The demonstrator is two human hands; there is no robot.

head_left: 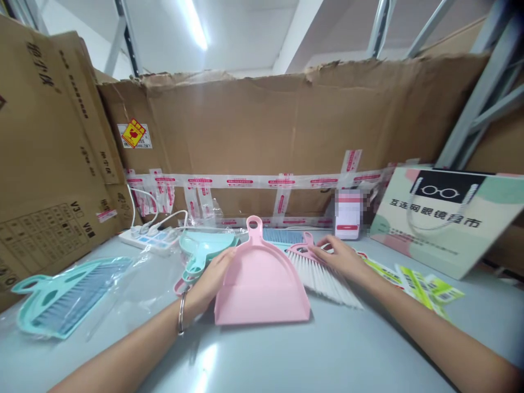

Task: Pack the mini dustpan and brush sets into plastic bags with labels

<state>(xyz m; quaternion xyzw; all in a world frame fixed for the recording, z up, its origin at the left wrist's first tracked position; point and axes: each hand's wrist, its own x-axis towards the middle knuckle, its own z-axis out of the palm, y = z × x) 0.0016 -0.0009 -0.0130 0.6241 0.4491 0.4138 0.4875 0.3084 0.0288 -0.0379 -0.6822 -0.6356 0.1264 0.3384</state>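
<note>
A pink dustpan (262, 286) stands tilted in the middle of the table, its looped handle upward and its wide edge toward me. At its left edge, my left hand (215, 275) grips it, the fingers partly hidden behind the pan. My right hand (340, 257) has its fingers closed on a pink brush (303, 250) with white bristles, which lies just right of the dustpan. Behind my left hand are teal dustpans (207, 245). A brush with blue bristles (282, 236) lies behind the pink dustpan.
On the left lies a bagged teal dustpan-and-brush set (73, 297). A power strip (149, 238) with white cables sits behind it. Toward the right are a phone (347, 215), yellow-green labels (423, 286) and a paper bag (442, 245). Cardboard (254, 131) walls the back.
</note>
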